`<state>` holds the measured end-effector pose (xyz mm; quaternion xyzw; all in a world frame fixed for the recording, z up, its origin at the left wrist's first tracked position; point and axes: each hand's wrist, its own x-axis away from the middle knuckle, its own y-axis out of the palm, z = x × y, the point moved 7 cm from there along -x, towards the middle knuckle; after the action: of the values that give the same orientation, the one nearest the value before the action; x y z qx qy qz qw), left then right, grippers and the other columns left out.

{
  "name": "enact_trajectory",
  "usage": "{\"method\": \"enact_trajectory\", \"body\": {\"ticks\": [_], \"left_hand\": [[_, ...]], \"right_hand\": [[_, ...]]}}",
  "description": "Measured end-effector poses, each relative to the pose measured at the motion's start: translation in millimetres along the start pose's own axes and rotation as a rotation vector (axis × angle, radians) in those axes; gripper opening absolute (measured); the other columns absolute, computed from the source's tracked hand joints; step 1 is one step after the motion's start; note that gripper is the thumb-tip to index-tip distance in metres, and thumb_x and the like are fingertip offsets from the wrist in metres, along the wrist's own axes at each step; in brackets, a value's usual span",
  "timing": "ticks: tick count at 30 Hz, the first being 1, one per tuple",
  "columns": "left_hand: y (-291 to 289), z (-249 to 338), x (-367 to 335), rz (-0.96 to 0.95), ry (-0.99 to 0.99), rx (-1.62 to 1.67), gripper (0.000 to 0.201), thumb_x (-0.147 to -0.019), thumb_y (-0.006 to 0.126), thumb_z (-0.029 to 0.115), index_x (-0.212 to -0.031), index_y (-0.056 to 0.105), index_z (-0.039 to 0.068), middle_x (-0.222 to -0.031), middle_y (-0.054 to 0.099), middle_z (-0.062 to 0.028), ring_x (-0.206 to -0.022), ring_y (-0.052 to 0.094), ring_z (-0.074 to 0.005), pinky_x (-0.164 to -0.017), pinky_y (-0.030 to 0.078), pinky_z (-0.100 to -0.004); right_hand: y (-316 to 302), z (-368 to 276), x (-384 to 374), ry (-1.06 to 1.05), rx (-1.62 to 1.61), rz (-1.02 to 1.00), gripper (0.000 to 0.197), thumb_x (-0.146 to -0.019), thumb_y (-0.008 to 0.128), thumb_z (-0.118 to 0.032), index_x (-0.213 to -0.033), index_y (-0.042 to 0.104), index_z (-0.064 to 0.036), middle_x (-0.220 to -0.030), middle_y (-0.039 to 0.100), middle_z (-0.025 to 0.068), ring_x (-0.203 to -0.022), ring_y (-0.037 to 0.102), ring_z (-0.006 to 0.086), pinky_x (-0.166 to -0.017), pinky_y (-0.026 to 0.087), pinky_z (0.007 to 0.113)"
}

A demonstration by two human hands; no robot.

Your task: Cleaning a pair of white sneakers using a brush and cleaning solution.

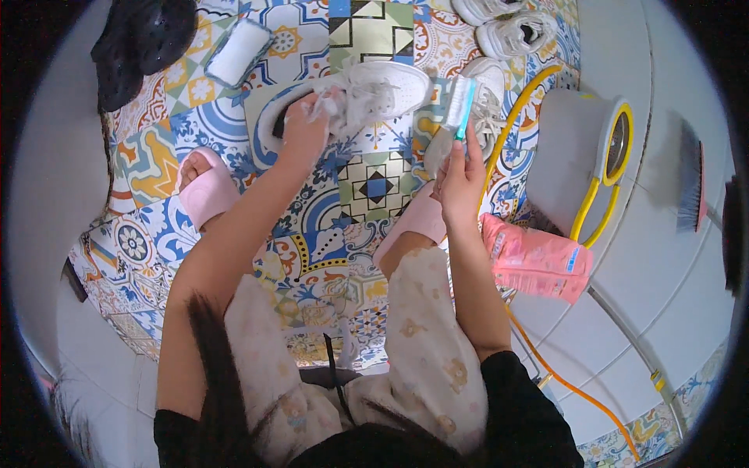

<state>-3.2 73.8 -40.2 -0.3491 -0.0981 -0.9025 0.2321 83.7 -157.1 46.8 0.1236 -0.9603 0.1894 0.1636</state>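
Note:
A white sneaker (402,86) lies on its sole on the patterned floor, toe pointing right, with suds over its laces and tongue. My left hand (312,121) is closed on it by the ankle opening, foam clinging to the fingers. To the right, my right hand (462,179) grips a scrub brush (460,105) with a teal back and white bristles, held apart from the sneaker. Behind the brush rests another white shoe (490,117), partly covered by it.
Pink slippers (209,187) are on my feet. A white block in a dish (239,52) and black footwear (144,47) lie at the upper left. On the right are a yellow hose (511,117), a grey bucket (566,156), a pink pouch (538,257) and more white shoes (515,35).

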Motion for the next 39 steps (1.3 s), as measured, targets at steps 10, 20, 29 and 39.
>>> {"method": "enact_trajectory", "body": {"ticks": [10, 20, 29, 39], "left_hand": [[12, -22, -34, -0.128, 0.213, -0.313, 0.047, -0.082, 0.071, 0.031, -0.113, 0.059, -0.002, -0.1, 0.065, -0.0067, -0.089, 0.061, -0.0161, -0.08, 0.049, -0.0309], [7, 3, -7, -0.01, 0.225, 0.038, 0.039, -0.08, 0.062, 0.003, -0.117, 0.054, -0.006, -0.108, 0.064, -0.012, -0.094, 0.062, -0.0188, -0.082, 0.049, -0.03], [16, -7, -4, -0.233, 0.0, 0.324, 0.035, -0.085, 0.063, 0.013, -0.116, 0.056, 0.0, -0.104, 0.062, -0.0049, -0.09, 0.059, -0.012, -0.076, 0.048, -0.0259], [11, -23, -8, -0.026, 0.055, 0.413, 0.034, -0.092, 0.056, 0.014, -0.123, 0.051, 0.002, -0.11, 0.06, -0.0049, -0.092, 0.058, -0.0126, -0.078, 0.048, -0.0267]], "right_hand": [[-8, 11, -11, -0.236, 0.264, 0.104, 0.043, -0.098, 0.043, -0.011, -0.141, 0.041, -0.0055, -0.071, 0.06, 0.0047, -0.055, 0.051, 0.0125, -0.053, 0.042, 0.029], [72, -1, 24, -0.44, 0.721, -0.214, 0.05, -0.092, 0.046, -0.012, -0.142, 0.04, -0.0172, -0.089, 0.066, 0.0188, -0.068, 0.064, 0.0366, -0.061, 0.051, 0.047], [80, -10, 25, -0.375, 0.856, -0.261, 0.057, -0.089, 0.051, -0.007, -0.143, 0.038, -0.0199, -0.084, 0.064, 0.0209, -0.07, 0.063, 0.0374, -0.059, 0.049, 0.046], [94, -12, 30, -0.366, 0.919, -0.241, 0.058, -0.088, 0.051, -0.008, -0.144, 0.037, -0.0195, -0.076, 0.062, 0.019, -0.064, 0.061, 0.0375, -0.056, 0.047, 0.048]]}}
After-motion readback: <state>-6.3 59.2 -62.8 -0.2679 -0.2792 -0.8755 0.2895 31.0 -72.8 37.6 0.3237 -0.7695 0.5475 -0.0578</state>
